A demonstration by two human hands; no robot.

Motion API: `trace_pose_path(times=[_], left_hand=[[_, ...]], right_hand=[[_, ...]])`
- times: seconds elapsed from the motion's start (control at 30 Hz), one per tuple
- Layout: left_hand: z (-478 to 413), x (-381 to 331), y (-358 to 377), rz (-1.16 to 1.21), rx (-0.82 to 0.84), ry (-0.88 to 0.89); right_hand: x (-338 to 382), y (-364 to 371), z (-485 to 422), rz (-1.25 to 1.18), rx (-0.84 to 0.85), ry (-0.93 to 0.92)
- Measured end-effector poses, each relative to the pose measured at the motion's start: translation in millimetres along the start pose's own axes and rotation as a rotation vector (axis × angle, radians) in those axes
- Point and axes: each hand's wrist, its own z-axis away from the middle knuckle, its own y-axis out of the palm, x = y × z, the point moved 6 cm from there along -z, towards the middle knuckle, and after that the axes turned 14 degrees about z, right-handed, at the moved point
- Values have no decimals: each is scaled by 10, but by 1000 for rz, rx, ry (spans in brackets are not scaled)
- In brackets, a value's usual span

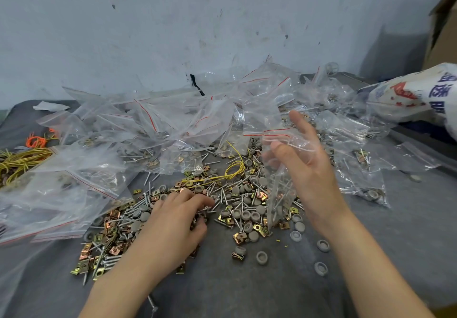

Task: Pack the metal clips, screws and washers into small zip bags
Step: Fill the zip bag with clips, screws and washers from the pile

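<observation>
Your zip bag (279, 169) hangs partly filled above the loose pile of clips, screws and washers (237, 206). Your right hand (309, 169) pinches its mouth, thumb against fingers, forefinger straight up, palm facing left. Your left hand (178, 219) lies knuckles-up on the pile, fingers curled; whether they grip even 1 piece, I cannot tell.

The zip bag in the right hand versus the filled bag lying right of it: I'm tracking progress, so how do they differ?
The held zip bag hangs upright from the right hand; the filled bag lies flat on the table. The held zip bag seems to contain just a few screws; the filled bag shows a grey washer among other parts. Both are clear plastic.
</observation>
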Motion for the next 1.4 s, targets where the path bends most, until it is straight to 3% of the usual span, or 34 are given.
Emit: trace_pose_path(times=[0.4,0.8,0.97,1.07,1.4], left_hand=[[19,-165,160,-128,-9,30],[-39,-164,92,-18,-60,79],[-66,-127,-85,602,-230,-13],[-78,-138,-132,853,-258,-13],[-100,-173,-191,1119,-275,-26]], right_hand=[[-19,17,-3,-16,-6,-5],[-60,45,-27,-36,14,-11],[-45,37,-16,-28,15,-11],[-41,37,-5,-16,24,-9],[-44,25,-5,-23,18,-12]])
